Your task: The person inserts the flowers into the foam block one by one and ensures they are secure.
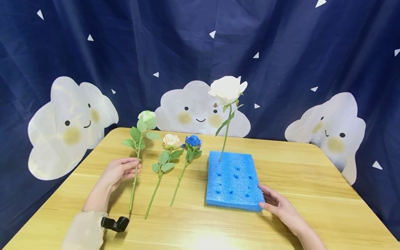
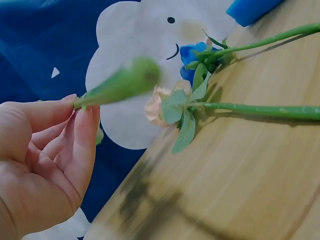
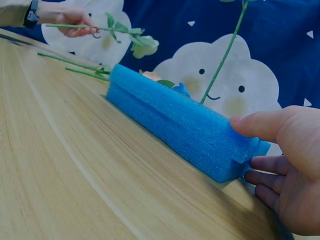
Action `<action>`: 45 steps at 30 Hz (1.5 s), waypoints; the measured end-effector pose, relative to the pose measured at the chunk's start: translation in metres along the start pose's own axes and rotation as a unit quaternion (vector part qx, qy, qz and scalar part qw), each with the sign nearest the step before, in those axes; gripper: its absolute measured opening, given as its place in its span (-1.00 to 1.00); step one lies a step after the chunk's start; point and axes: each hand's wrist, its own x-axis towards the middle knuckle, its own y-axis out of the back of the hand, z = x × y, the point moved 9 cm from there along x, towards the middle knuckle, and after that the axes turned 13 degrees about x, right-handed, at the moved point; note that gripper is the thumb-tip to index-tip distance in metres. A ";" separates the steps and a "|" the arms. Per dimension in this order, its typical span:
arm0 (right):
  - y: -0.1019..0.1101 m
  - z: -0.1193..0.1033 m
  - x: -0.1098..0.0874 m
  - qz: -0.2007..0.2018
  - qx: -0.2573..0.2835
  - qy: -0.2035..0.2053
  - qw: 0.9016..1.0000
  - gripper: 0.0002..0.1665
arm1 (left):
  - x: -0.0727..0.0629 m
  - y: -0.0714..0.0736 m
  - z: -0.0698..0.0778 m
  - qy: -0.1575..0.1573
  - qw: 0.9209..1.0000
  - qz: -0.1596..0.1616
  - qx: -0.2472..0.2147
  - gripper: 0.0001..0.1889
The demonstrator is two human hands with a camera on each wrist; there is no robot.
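My left hand [image 1: 121, 170] pinches the stem of a pale green-and-white artificial rose [image 1: 147, 115] between thumb and fingertips, flower end up and away from me. In the left wrist view the near end of that stem [image 2: 120, 86] is blurred. Beside it lie a cream-pink rose [image 1: 171, 141] and a blue rose [image 1: 192, 141] with their stems towards me. My right hand [image 1: 282, 208] holds the near right corner of a blue foam block [image 1: 226, 201], thumb on the front and fingers along the right side. A white rose [image 1: 227, 91] stands upright in the block's far left part.
Several small holes dot the foam's top. All lies on a light wooden table [image 1: 187, 225]. Close behind its far edge hangs a dark blue curtain [image 1: 181, 41] with smiling clouds and white triangles. A black wrist mount [image 1: 115, 224] sits on the left sleeve.
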 end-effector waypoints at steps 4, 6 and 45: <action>0.001 0.001 0.000 0.007 -0.003 -0.003 1.000 -0.24 | 0.000 -0.005 0.003 -0.006 1.000 -0.004 0.011 -0.87; 0.000 0.000 -0.001 0.003 -0.002 0.003 1.000 -0.24 | 0.000 -0.009 0.005 -0.015 1.000 -0.016 0.017 -0.84; -0.001 -0.002 0.000 -0.005 0.000 0.023 1.000 -0.25 | -0.029 -0.112 0.142 -0.213 0.977 0.013 0.013 -0.79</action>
